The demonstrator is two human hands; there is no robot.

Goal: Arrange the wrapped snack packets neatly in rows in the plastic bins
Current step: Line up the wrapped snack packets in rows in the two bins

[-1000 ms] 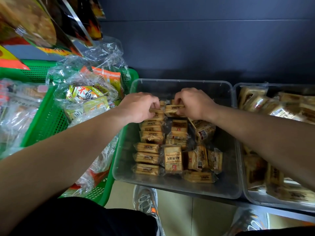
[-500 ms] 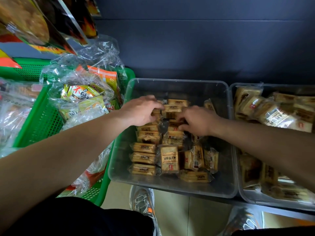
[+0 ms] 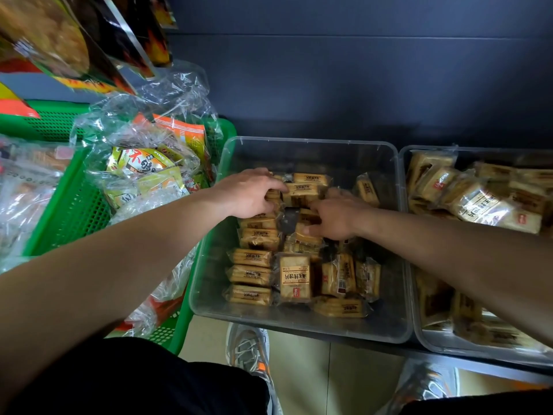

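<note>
Head view, looking down into clear bin (image 3: 209,283) holding tan snack packets (image 3: 251,275): 1 tidy column along left wall, looser heap at centre and right. Left hand (image 3: 248,194) at far end of that column, fingers curled down, thumb pressed on a packet's top edge. Right hand (image 3: 339,217) just beside, fingers bent into middle heap, pinching a packet against thumb. 2nd bin (image 3: 425,336) touching on right, packets jumbled inside. Green basket (image 3: 68,211) of bagged goods on left.

A shop — clear bins (image 3: 299,154) of snack packets (image 3: 294,278), green basket (image 3: 77,205), hanging snack bags (image 3: 59,40).
</note>
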